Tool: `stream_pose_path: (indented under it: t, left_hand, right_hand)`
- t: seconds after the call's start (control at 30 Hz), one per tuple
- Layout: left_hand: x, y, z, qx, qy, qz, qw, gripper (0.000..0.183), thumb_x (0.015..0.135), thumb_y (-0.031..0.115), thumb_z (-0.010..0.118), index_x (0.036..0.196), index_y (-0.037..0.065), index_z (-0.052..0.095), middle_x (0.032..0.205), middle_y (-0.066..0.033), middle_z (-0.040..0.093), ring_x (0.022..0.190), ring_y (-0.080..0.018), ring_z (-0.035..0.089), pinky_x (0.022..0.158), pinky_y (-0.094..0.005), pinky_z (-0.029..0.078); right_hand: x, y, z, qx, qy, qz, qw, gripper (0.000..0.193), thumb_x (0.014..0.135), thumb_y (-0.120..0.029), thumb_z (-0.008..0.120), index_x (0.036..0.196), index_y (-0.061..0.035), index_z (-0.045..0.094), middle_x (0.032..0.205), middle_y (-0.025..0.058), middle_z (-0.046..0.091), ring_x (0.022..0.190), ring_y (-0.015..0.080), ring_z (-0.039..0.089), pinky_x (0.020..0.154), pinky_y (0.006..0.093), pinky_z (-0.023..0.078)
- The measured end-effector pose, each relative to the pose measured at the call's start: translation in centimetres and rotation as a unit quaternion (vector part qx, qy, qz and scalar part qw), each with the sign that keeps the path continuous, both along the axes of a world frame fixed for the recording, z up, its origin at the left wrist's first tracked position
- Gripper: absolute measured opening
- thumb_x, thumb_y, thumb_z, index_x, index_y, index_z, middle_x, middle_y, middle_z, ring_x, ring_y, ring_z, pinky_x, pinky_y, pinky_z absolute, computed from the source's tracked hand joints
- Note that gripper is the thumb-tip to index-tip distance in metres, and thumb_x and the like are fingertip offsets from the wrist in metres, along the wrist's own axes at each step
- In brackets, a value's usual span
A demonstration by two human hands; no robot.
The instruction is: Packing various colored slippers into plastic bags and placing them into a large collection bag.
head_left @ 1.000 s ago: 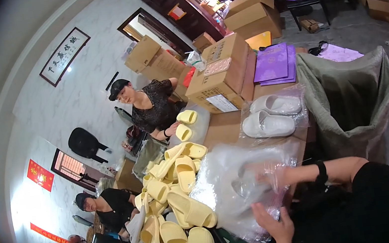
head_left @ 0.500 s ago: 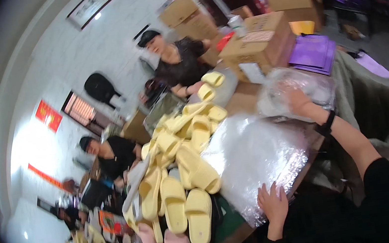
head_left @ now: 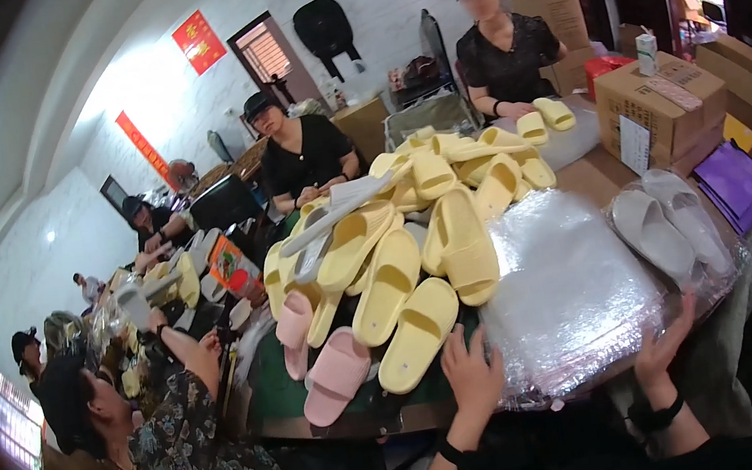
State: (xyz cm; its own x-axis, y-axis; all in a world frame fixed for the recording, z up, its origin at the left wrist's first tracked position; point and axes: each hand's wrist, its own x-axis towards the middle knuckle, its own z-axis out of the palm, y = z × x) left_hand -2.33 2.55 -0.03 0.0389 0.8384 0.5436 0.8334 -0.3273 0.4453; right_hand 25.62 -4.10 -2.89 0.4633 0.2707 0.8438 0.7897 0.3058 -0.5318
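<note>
Hovering at the near left corner of the clear plastic bags [head_left: 570, 294], my landmark here, my left hand [head_left: 472, 371] is open, its fingers loosely spread with nothing gripped; I cannot tell whether the fingertips brush the plastic. My right hand [head_left: 662, 348] is open too, palm turned inward and fingers apart, at the near right corner of those bags, and again I cannot tell whether it touches them. The bags lie flat and shiny, reaching the table edge in front of me. Just right of them sits a pair of grey slippers [head_left: 644, 229] in clear wrapping, side by side. Left of the bags a heap of yellow slippers [head_left: 392, 276] is piled up, with a few grey ones among it, and pink slippers [head_left: 336, 377] lie farther left, on the green tabletop [head_left: 271, 392]. Beyond the bags, toward the far right, stands a cardboard box [head_left: 660, 115] with a small carton [head_left: 648, 54] on top; purple bags [head_left: 736, 186] lie nearer than that box, right of the wrapped pair. Past the bags, across the table, a person in a dark cap [head_left: 511, 64] has a hand beside two small yellow slippers [head_left: 544, 119].
</note>
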Motion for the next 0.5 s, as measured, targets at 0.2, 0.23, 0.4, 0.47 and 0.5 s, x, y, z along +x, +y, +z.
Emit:
stream_pose_path:
  t: [0.2,0.23,0.4,0.47,0.5]
  left_hand:
    - [-4.7,3.1,0.4,-0.019,0.008,0.106,0.994,0.05,0.083,0.02,0.06,0.128,0.002,0.047,0.13,-0.027,0.042,0.119,-0.045,0.039,0.101,-0.0518,0.032]
    - [-5.3,3.1,0.3,0.006,0.001,0.097,0.995,0.048,0.083,0.018,0.059,0.125,0.0,0.048,0.128,-0.0268,0.043,0.118,-0.044,0.04,0.1,-0.0494,0.033]
    - [-6.0,4.3,-0.9,-0.01,-0.023,0.099,0.995,0.045,0.084,0.019,0.06,0.122,-0.002,0.049,0.12,-0.025,0.05,0.111,-0.0404,0.047,0.095,-0.0479,0.037]
    - [-6.0,4.9,-2.1,-0.043,-0.079,0.089,0.992,0.043,0.084,0.022,0.062,0.118,-0.002,0.051,0.111,-0.0229,0.057,0.104,-0.0391,0.051,0.09,-0.0467,0.038]
    - [-6.3,5.3,-2.9,-0.042,-0.081,0.091,0.992,0.043,0.084,0.022,0.062,0.118,-0.002,0.051,0.111,-0.0229,0.057,0.104,-0.0391,0.051,0.09,-0.0467,0.038]
  right_hand:
    - [-4.8,3.2,2.3,-0.265,-0.08,0.295,0.914,0.055,0.076,0.0,0.06,0.127,0.0002,0.04,0.136,0.0239,0.039,0.127,0.0406,0.037,0.106,0.045,0.031]
    - [-4.6,4.0,1.2,-0.256,-0.065,0.313,0.912,0.055,0.076,-0.001,0.06,0.128,0.0,0.04,0.136,0.024,0.039,0.127,0.0392,0.037,0.105,0.0426,0.033]
    - [-4.1,5.4,-3.1,-0.314,0.047,0.331,0.889,0.055,0.077,-0.003,0.06,0.128,0.0033,0.04,0.133,0.0245,0.04,0.12,0.0365,0.044,0.102,0.0405,0.037]
    - [-4.3,5.0,-2.8,-0.344,0.041,0.315,0.884,0.056,0.076,-0.004,0.06,0.128,0.0045,0.039,0.132,0.0236,0.041,0.116,0.0345,0.047,0.101,0.04,0.037]
    - [-4.4,4.8,-2.4,-0.331,0.029,0.317,0.888,0.055,0.076,-0.005,0.06,0.127,0.0034,0.041,0.131,0.0234,0.042,0.118,0.036,0.046,0.101,0.0408,0.037]
